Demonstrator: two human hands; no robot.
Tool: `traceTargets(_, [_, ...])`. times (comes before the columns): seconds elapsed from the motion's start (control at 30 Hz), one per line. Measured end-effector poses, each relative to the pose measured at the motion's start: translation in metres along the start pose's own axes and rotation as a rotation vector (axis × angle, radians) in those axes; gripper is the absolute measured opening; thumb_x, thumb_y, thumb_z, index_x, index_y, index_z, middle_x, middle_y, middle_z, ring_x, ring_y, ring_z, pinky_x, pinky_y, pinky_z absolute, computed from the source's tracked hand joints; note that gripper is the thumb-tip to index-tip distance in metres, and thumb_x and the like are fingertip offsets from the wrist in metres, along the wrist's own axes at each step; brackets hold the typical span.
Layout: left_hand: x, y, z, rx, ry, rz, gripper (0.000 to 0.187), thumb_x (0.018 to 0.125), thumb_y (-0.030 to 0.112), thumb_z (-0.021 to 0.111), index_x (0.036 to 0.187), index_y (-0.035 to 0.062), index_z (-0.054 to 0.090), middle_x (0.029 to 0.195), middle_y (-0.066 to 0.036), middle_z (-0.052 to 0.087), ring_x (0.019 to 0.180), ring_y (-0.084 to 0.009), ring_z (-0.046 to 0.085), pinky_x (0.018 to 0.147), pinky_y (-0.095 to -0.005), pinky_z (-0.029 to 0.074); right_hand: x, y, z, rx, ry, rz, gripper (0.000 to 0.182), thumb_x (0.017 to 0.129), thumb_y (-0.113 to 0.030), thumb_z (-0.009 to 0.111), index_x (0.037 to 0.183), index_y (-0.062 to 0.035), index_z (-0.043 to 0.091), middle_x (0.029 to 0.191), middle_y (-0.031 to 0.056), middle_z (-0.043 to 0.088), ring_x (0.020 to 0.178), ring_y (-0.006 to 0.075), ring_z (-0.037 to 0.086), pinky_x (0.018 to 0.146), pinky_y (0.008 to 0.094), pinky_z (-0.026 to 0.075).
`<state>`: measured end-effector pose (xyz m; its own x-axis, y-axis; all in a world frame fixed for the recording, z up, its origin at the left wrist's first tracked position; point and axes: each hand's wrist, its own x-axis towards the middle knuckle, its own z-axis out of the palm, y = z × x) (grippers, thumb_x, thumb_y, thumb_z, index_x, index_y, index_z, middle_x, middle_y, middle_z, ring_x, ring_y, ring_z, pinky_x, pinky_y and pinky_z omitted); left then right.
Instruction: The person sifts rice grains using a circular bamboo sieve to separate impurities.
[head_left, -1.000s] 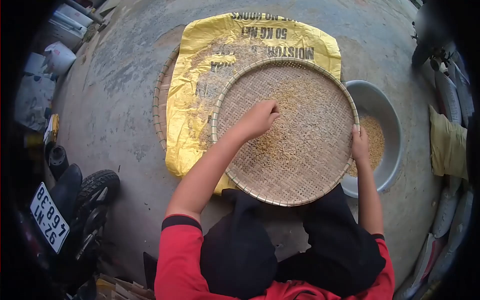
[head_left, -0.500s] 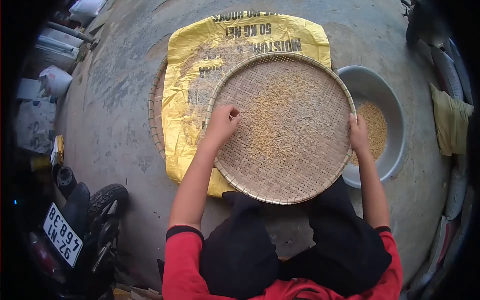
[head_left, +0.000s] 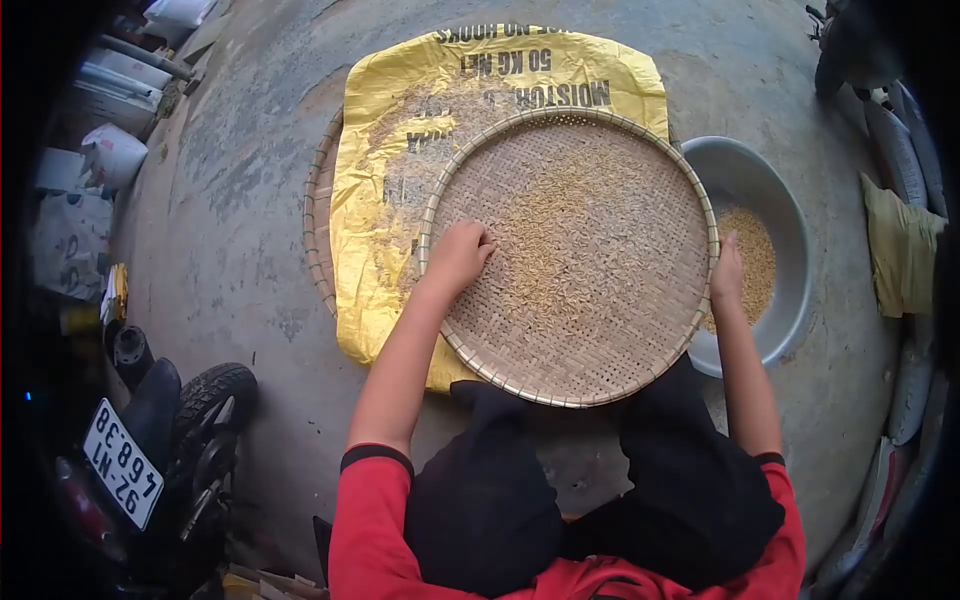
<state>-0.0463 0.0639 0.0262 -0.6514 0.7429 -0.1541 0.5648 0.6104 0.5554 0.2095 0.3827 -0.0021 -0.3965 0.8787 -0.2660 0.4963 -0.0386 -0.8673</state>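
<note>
A round woven tray [head_left: 500, 350] with a pale rim lies over my knees, with yellow grain [head_left: 545, 240] scattered across its middle. My left hand [head_left: 462, 255] is over the tray's left part, its fingers curled in a pinch beside the grain; whatever is between them is too small to make out. At the right rim, my right hand [head_left: 728, 272] grips the edge of the tray. Beneath and beyond the tray a yellow sack [head_left: 365, 310] with dark print is spread over another woven tray [head_left: 322, 200].
To the right is a metal basin [head_left: 790, 290] with grain inside. A motorbike [head_left: 150, 440] stands at the lower left. White bags and boxes [head_left: 115, 155] line the left side, and filled sacks [head_left: 905, 240] run along the right.
My left hand has shifted slightly right and down, its fingers now more closed. The tray sits slightly further right in view.
</note>
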Motion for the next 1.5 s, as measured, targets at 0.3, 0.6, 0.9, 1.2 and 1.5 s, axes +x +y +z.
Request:
traceTargets(0.3, [0.002, 0.001, 0.006, 0.12, 0.041, 0.084, 0.016, 0.084, 0.016, 0.06, 0.085, 0.0, 0.056, 0.085, -0.016, 0.057, 0.084, -0.0334, 0.055, 0.075, -0.039, 0.044, 0.013, 0.02, 0.0, 0.225, -0.094, 0.098, 0.077, 0.093, -0.062, 0.018, 0.111, -0.0004, 0.059, 0.099, 0.0079, 0.063, 0.091, 0.0139, 0.056, 0.086, 0.0273, 0.042])
traceTargets(0.6, [0.021, 0.149, -0.06, -1.256, -0.48, 0.3, 0.045, 0.091, 0.018, 0.051, 0.134, 0.0087, 0.041, 0.115, -0.01, 0.059, 0.109, -0.0173, 0.054, 0.089, -0.0311, 0.045, 0.013, 0.017, -0.001, 0.203, -0.124, 0.138, 0.08, 0.093, -0.062, 0.02, 0.118, 0.0054, 0.055, 0.115, 0.0198, 0.057, 0.108, 0.0252, 0.054, 0.096, 0.0332, 0.037])
traceTargets(0.9, [-0.013, 0.009, -0.028, -0.147, -0.182, -0.111, 0.025, 0.077, 0.012, 0.069, 0.099, 0.001, 0.062, 0.097, -0.012, 0.064, 0.084, -0.0205, 0.061, 0.077, -0.0311, 0.05, 0.002, -0.001, -0.002, 0.065, -0.094, 0.124, 0.078, 0.093, -0.06, 0.02, 0.12, 0.0051, 0.052, 0.117, 0.0196, 0.057, 0.11, 0.0248, 0.053, 0.096, 0.0342, 0.037])
traceTargets(1.2, [-0.023, -0.002, -0.015, -0.139, -0.18, 0.002, 0.019, 0.072, 0.009, 0.072, 0.082, 0.0016, 0.058, 0.08, -0.01, 0.056, 0.077, -0.024, 0.055, 0.07, -0.0339, 0.046, -0.016, -0.026, 0.0, 0.052, -0.053, 0.135, 0.076, 0.093, -0.06, 0.021, 0.117, 0.003, 0.056, 0.114, 0.0153, 0.059, 0.106, 0.0229, 0.055, 0.093, 0.0321, 0.04])
traceTargets(1.5, [-0.02, -0.008, -0.008, -0.042, -0.132, 0.117, 0.016, 0.073, 0.011, 0.07, 0.077, 0.0007, 0.058, 0.08, -0.014, 0.058, 0.08, -0.0322, 0.056, 0.072, -0.0392, 0.045, -0.008, -0.013, -0.002, 0.053, -0.042, 0.148, 0.075, 0.093, -0.059, 0.024, 0.111, 0.0042, 0.059, 0.11, 0.0185, 0.06, 0.102, 0.0249, 0.056, 0.092, 0.0341, 0.04])
